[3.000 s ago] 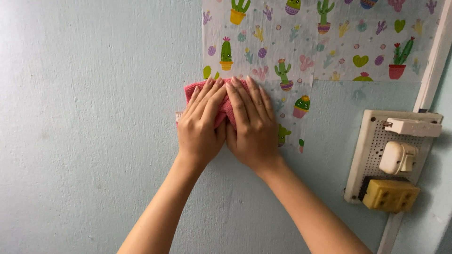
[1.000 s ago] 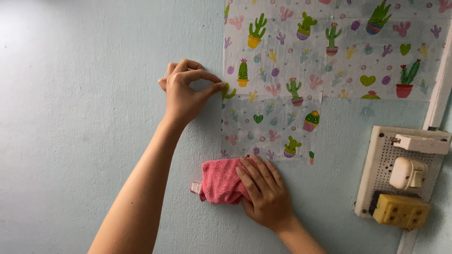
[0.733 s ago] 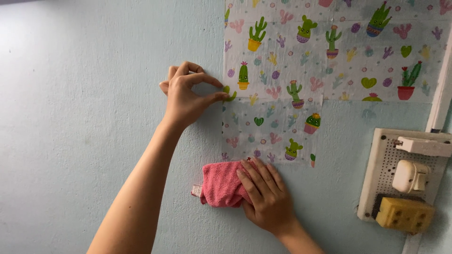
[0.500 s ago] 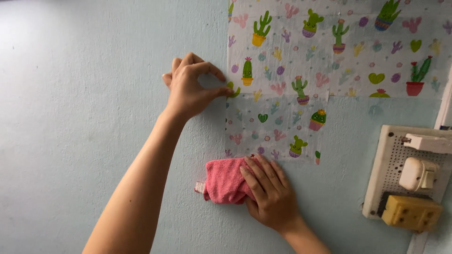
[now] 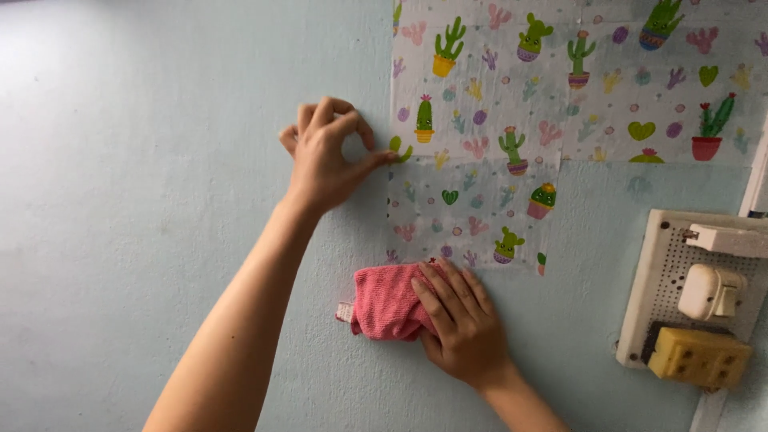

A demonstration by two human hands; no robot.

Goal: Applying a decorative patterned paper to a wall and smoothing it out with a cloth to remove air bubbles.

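A sheet of cactus-patterned sticker paper (image 5: 512, 120) is stuck on the pale blue wall (image 5: 144, 200). My left hand (image 5: 328, 156) pinches the sheet's left edge between thumb and fingers at mid height. My right hand (image 5: 460, 320) lies flat on a folded pink cloth (image 5: 384, 304) and presses it against the wall just under the sheet's lower left corner. The lower part of the sheet looks translucent over the wall.
A white perforated socket board (image 5: 688, 296) is fixed to the wall at the right, with a white plug (image 5: 708, 290) and a yellow adapter (image 5: 696, 356) in it. A white conduit strip (image 5: 756, 192) runs up from it.
Three seconds ago both hands pressed the cloth on the sheet. The right hand has since taken the cloth below the sheet, and the left hand has gone to the sheet's left edge.
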